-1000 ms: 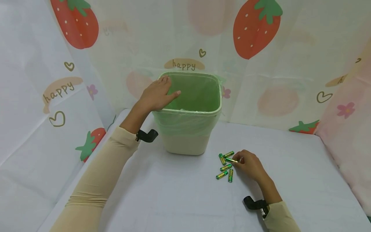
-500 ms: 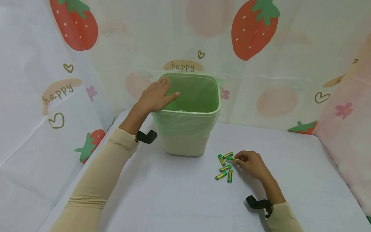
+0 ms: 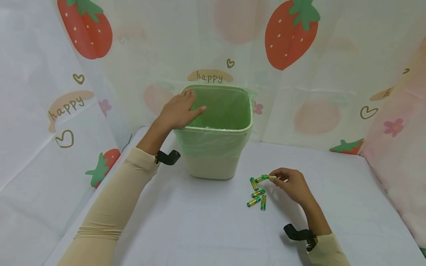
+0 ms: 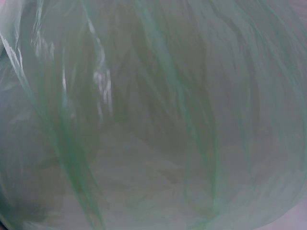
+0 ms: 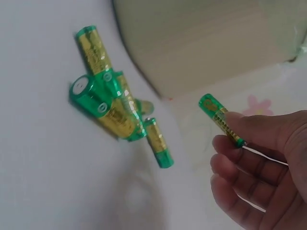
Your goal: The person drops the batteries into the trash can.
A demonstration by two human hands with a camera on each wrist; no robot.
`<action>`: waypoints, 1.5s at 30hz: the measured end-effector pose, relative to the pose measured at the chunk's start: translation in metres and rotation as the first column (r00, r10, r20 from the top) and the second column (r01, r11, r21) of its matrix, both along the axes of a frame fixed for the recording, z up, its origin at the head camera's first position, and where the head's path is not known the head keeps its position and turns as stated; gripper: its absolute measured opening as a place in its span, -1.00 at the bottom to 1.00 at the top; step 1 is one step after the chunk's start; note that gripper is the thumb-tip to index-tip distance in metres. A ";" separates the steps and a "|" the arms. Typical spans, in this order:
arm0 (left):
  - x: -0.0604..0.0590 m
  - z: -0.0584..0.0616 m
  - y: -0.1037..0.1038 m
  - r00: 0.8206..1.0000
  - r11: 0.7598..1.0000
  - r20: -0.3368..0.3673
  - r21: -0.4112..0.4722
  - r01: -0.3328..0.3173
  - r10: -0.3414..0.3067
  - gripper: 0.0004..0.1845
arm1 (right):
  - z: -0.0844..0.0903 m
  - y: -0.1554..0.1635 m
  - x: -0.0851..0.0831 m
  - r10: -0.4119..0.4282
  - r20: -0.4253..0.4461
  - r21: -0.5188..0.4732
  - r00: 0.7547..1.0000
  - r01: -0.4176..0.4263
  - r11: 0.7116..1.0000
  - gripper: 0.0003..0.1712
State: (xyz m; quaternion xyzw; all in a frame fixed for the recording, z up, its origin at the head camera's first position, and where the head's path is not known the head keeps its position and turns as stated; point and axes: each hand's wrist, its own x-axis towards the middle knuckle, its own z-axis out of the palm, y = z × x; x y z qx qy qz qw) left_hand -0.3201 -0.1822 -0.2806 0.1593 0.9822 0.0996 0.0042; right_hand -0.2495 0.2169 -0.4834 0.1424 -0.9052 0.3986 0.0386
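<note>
My right hand (image 3: 293,183) pinches a green and gold battery (image 5: 221,119) between thumb and fingers, lifted above the table in the right wrist view. Several matching batteries (image 3: 257,193) lie in a loose group on the white cloth, just left of that hand. My left hand (image 3: 179,110) rests on the left rim of a pale green trash bin (image 3: 213,162), thumb pointing over its opening. A thin translucent green bag (image 4: 144,120) lines the bin and folds down over its outside; it fills the left wrist view.
The white-covered table (image 3: 206,225) stretches in front of and beside the bin. Behind stands a fabric backdrop (image 3: 319,81) printed with strawberries, close to the bin's back. Further cloth walls (image 3: 30,166) close off both sides.
My right hand has risen with the pinched battery, moving slightly up and right from the group. The left hand has stayed on the bin's rim.
</note>
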 end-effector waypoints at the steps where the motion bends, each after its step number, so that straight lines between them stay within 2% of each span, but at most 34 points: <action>1: 0.000 0.000 0.000 1.000 1.000 0.001 -0.001 -0.001 0.001 -0.10 | 0.002 -0.001 0.001 -0.001 -0.004 -0.008 1.000 0.001 1.000 -0.83; 17: 0.001 0.001 0.000 1.000 1.000 0.002 -0.003 -0.005 0.005 -0.10 | 0.036 -0.014 0.018 -0.004 -0.125 -0.023 0.992 0.001 1.000 -0.85; 28: -0.003 -0.002 -0.001 1.000 1.000 -0.001 0.004 0.009 -0.009 -0.09 | 0.047 -0.023 0.026 -0.008 -0.167 -0.019 0.986 0.005 1.000 -0.85; 38: -0.004 -0.003 0.000 1.000 1.000 0.001 0.015 -0.009 0.009 -0.09 | 0.055 -0.029 0.034 0.002 -0.180 -0.051 0.984 -0.012 0.999 -0.83; 45: -0.003 -0.002 0.000 1.000 1.000 -0.001 0.020 -0.004 0.004 -0.10 | 0.070 -0.034 0.036 0.045 -0.256 -0.052 0.966 -0.061 0.997 -0.83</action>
